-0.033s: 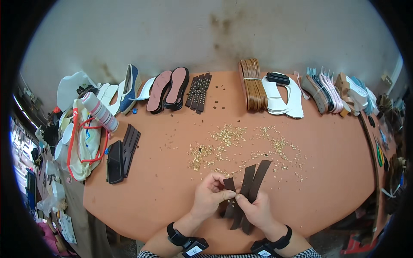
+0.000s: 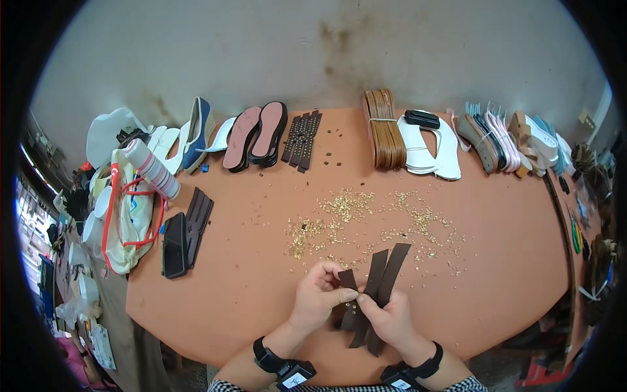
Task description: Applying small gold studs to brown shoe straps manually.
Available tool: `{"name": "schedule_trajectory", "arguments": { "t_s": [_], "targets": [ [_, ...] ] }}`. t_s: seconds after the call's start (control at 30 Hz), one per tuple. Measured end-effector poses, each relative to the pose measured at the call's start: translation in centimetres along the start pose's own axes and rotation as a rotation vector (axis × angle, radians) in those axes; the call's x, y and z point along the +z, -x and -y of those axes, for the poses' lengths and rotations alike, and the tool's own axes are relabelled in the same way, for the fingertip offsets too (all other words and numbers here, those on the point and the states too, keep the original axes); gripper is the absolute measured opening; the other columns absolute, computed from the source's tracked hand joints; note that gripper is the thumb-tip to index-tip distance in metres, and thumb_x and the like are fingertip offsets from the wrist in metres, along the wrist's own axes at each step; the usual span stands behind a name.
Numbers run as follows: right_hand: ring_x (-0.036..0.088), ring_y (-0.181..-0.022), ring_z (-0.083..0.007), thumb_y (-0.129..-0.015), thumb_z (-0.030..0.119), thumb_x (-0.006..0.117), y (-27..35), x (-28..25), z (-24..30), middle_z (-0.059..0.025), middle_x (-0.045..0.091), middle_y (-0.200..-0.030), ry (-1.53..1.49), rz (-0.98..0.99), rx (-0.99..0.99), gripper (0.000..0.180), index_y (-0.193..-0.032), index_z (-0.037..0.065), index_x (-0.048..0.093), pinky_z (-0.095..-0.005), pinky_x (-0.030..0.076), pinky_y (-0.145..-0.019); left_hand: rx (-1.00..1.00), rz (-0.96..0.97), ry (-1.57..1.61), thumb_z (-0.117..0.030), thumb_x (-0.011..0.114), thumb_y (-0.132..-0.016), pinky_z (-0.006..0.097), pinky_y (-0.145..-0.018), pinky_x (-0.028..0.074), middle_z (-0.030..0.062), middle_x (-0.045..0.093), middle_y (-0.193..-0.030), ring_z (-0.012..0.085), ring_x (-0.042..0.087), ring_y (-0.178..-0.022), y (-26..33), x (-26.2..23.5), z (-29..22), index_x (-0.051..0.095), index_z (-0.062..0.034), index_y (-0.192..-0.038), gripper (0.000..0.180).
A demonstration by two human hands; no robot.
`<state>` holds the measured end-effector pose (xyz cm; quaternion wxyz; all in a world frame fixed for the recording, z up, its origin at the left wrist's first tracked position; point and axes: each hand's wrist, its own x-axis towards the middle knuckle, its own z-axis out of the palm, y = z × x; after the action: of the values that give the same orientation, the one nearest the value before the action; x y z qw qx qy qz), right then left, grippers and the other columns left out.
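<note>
Close to the table's front edge, my two hands hold a dark brown strap piece (image 2: pixel 394 269) that is parted into three strips. My left hand (image 2: pixel 313 304) pinches the leftmost strip, thumb and forefinger pressed together on it. Just below the thumbs a few small gold studs show on that strip. My right hand (image 2: pixel 392 320) is closed round the other two strips, its thumb tip meeting the left thumb. Whatever lies between the thumb tips is too small to make out. Loose gold studs (image 2: pixel 346 204) are scattered over the table beyond my hands.
On the brown table (image 2: pixel 215 307), studded straps (image 2: pixel 302 140) and pink-topped soles (image 2: pixel 269 130) lie at the back. Bundled tan strips (image 2: pixel 384 130) and white sole shapes (image 2: pixel 447 153) stand further right. A black phone (image 2: pixel 174 246) and more dark straps (image 2: pixel 198 225) sit left, beside a red-edged bag (image 2: pixel 134 222).
</note>
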<state>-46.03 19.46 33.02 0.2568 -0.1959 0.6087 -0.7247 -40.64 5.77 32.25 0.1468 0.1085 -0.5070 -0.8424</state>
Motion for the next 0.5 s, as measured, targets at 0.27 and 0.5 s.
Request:
{"name": "schedule_trajectory", "arguments": {
  "t_s": [0.27,0.5],
  "targets": [
    [0.053,-0.071,-0.0051,-0.081,0.003,0.056,0.27,0.06,0.08,0.0,0.059,-0.079,0.074,0.003,0.026,0.011,-0.091,-0.001,0.059,-0.0217,0.045,-0.062,0.036,0.093,0.087,0.009,0.063,-0.072,0.025,-0.07,0.049,0.0049,0.057,-0.084,0.0114,0.057,-0.077,-0.26,-0.57,0.53,0.047,-0.0054,-0.087,0.027],
    [0.051,-0.068,-0.004,-0.081,0.001,0.054,0.44,0.13,0.17,0.001,0.057,-0.076,-0.031,0.002,0.056,0.008,-0.087,0.0,0.059,-0.02,0.043,-0.058,-0.036,0.048,0.055,0.01,0.066,-0.067,0.028,-0.071,0.05,0.0086,0.059,-0.086,0.0164,0.059,-0.079,0.17,-0.22,0.2,0.047,-0.005,-0.089,0.033]
  ]
}}
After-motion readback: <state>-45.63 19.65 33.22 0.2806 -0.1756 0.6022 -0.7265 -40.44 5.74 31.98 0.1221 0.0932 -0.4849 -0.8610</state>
